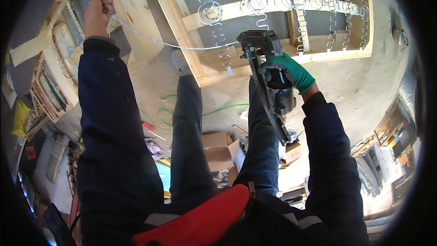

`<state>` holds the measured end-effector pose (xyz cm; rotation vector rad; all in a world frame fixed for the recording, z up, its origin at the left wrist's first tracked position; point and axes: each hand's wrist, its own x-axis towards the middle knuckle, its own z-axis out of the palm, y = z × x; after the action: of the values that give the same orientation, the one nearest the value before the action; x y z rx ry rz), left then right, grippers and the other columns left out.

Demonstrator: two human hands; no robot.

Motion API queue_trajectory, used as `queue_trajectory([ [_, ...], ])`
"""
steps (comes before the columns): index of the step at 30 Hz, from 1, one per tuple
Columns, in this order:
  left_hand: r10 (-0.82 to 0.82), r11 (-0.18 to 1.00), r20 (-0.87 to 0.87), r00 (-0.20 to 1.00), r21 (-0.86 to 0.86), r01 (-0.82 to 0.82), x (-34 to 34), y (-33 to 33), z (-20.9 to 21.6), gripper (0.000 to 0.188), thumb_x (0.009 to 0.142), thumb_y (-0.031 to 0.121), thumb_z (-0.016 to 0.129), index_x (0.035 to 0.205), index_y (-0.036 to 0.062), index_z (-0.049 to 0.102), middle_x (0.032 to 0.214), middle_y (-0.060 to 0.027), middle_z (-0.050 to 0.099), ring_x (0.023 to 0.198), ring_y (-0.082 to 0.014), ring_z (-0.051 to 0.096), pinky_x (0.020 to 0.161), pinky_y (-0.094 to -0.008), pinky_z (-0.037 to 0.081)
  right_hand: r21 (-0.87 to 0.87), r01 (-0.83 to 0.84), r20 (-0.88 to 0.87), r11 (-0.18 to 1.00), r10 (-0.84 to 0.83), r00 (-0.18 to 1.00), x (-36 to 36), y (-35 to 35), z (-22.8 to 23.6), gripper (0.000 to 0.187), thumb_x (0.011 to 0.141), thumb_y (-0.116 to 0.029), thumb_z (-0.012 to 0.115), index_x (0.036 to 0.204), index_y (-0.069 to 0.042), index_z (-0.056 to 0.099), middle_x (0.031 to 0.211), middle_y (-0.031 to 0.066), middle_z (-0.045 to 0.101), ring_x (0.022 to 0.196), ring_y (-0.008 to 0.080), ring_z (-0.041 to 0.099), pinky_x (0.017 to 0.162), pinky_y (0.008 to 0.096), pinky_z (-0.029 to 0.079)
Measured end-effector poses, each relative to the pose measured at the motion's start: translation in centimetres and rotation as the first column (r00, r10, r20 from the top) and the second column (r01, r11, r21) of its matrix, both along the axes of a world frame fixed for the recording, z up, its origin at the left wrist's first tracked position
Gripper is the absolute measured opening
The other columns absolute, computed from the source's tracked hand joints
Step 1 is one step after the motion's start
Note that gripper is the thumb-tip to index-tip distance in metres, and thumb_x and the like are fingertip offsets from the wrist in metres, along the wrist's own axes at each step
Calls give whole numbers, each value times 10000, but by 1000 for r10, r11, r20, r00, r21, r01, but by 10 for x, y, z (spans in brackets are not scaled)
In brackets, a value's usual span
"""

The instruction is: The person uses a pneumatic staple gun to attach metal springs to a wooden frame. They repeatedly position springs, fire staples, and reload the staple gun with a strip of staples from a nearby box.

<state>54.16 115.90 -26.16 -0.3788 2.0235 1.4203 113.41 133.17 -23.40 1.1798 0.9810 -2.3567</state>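
Observation:
My bare left hand (98, 14) is raised at the upper left, its fingers closed on a thin whitish cord (182, 47). From there the cord sags to the right, across a wooden frame (175, 20), as far as the head of a black nail gun (261, 41). My right hand (293, 73), in a green and black glove, grips this gun by its handle. The gun's head is over the frame's near rail, its long magazine slanting down toward my legs. Wavy wire springs (263, 20) and coiled wire rings (210, 12) line the frame.
A second wooden frame (59, 50) with springs stands at the left. On the floor lie a green hose (223, 108), an opened cardboard box (216, 150) and a small red object (148, 126). Wood pieces and wrapped material (371, 173) are at the right. My legs are below the frame.

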Motion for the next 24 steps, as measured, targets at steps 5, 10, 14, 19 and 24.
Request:
queue_trajectory([
  [5,-141,983,-534,834,-178,53,96,29,54,320,1018,283,650,871,6,588,719,-71,538,538,-182,560,456,-329,450,-26,87,14,996,-86,996,38,37,16,307,949,-243,728,1169,-32,694,898,49,715,715,137,674,673,279,552],
  [10,-78,972,-581,810,-225,-68,170,11,120,481,1099,411,571,761,78,495,644,13,408,502,-100,382,429,-303,308,76,109,35,991,-112,993,78,71,44,316,926,-247,739,1156,-40,676,895,45,706,731,120,658,667,279,537],
  [14,-275,950,-545,792,-282,136,164,13,136,503,1123,408,538,776,45,514,677,-2,459,579,-101,436,473,-311,356,117,121,52,986,-128,990,105,89,57,379,918,-230,738,1237,-37,666,963,35,713,777,116,660,704,285,555],
  [19,-392,919,-570,722,-217,328,69,90,97,442,1095,356,579,795,30,574,738,-19,561,670,-113,520,613,-302,410,325,116,215,939,-192,957,122,73,74,371,901,-209,716,1230,-40,683,941,19,700,788,110,642,708,275,541],
  [24,-645,753,-517,563,-304,583,-96,192,121,158,1003,161,666,937,25,713,833,-27,682,707,-122,567,675,-306,457,305,224,405,926,-339,849,108,26,82,345,891,-206,733,1186,-35,677,953,9,684,781,115,636,705,287,548],
])
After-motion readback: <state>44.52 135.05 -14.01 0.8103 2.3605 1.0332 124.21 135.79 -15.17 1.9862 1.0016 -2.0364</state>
